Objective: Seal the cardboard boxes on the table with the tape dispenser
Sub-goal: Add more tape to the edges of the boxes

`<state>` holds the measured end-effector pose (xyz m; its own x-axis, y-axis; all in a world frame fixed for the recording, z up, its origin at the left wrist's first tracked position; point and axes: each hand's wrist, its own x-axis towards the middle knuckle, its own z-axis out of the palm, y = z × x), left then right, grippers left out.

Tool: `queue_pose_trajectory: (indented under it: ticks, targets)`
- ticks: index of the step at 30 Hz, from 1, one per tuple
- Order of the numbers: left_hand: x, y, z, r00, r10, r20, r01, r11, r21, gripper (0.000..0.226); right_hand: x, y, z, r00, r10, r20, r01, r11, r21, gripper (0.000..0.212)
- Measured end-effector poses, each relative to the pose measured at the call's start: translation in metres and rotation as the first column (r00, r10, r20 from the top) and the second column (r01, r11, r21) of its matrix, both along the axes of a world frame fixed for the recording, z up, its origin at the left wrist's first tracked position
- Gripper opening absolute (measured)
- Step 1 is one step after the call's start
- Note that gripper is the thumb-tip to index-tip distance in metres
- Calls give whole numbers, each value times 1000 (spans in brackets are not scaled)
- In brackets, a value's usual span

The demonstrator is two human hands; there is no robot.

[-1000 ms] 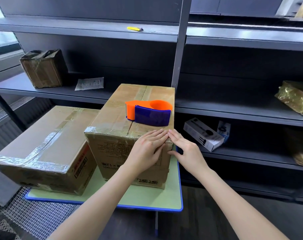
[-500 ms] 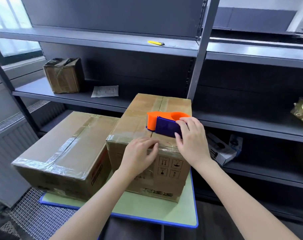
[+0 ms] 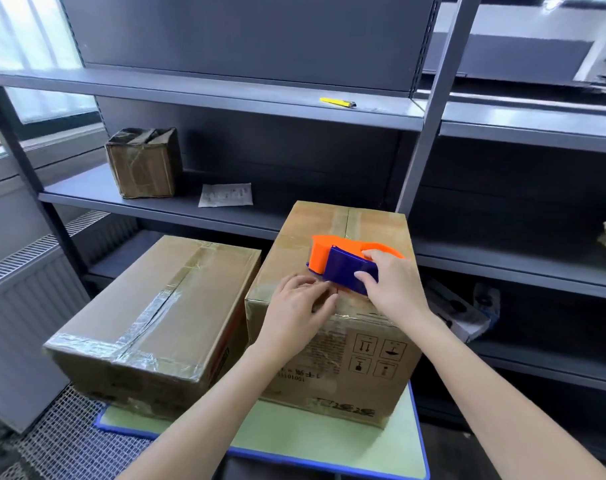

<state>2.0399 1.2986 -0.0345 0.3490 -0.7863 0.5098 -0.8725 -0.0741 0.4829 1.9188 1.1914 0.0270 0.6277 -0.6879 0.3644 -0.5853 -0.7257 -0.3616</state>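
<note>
Two cardboard boxes stand on a small green table (image 3: 332, 441) with a blue rim. The taller box (image 3: 315, 237) is at the right, with tape along its top seam. On its top near the front edge lies the orange and blue tape dispenser (image 3: 339, 263). My right hand (image 3: 391, 285) grips the dispenser from the right, fingers curled over its blue side. My left hand (image 3: 298, 306) rests on the box's front top edge beside the dispenser's nose, fingers flat on the tape. The lower box (image 3: 156, 306) at the left carries shiny tape across its top.
Grey metal shelving (image 3: 225, 98) stands right behind the table. On it are a small taped box (image 3: 144, 164), a paper packet (image 3: 225, 195), a yellow utility knife (image 3: 337, 102) and a white product box (image 3: 464, 317) low at the right. A radiator (image 3: 24, 306) lines the left wall.
My right hand left the box's front edge, reached up and took hold of the dispenser. My left hand slid up onto the top front edge. The camera moved closer.
</note>
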Motion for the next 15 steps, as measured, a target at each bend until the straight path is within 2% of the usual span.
queue_pose_trajectory:
  ticks: [3,5,7,9,13,15]
  targets:
    - [8,0,4,1000,27,-8,-26,998,48,60,16,19,0,992,21,127,-33,995,94,44]
    - [15,4,10,986,49,-159,-47,999,17,43,29,30,0,969,17,248,-54,988,143,44]
    - [24,11,18,895,15,-445,-63,994,-92,18,46,39,2,923,-3,386,-88,972,218,40]
    - [35,21,25,780,-43,-624,-124,967,-221,5,64,49,3,871,-10,490,-171,931,322,35]
    - [60,41,34,620,-83,-781,-262,916,-305,14,100,71,-1,807,11,590,-371,787,493,11]
    - [71,50,35,577,-82,-812,-298,905,-303,12,114,79,-5,802,39,597,-406,769,495,15]
